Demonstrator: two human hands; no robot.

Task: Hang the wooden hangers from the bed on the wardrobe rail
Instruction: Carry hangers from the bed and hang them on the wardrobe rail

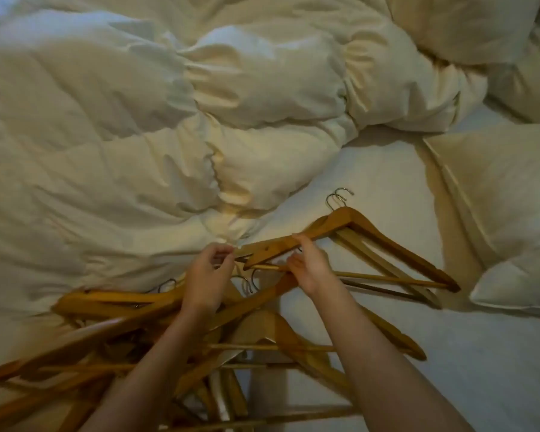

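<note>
Several wooden hangers with metal hooks lie tangled in a pile [113,344] on the white bed sheet [480,369] at the lower left and centre. A small stack of hangers [384,244] lies to the right, hooks pointing away from me. My right hand [309,266] grips the left arm of that stack, thumb on top of the wood. My left hand [208,279] is just left of it, fingers curled at the arm's tip, pinching it. The wardrobe rail is not in view.
A crumpled cream duvet [138,120] covers the left and upper part of the bed. Pillows [505,207] lie at the right, one beside the stack of hangers, more at the top right [468,26].
</note>
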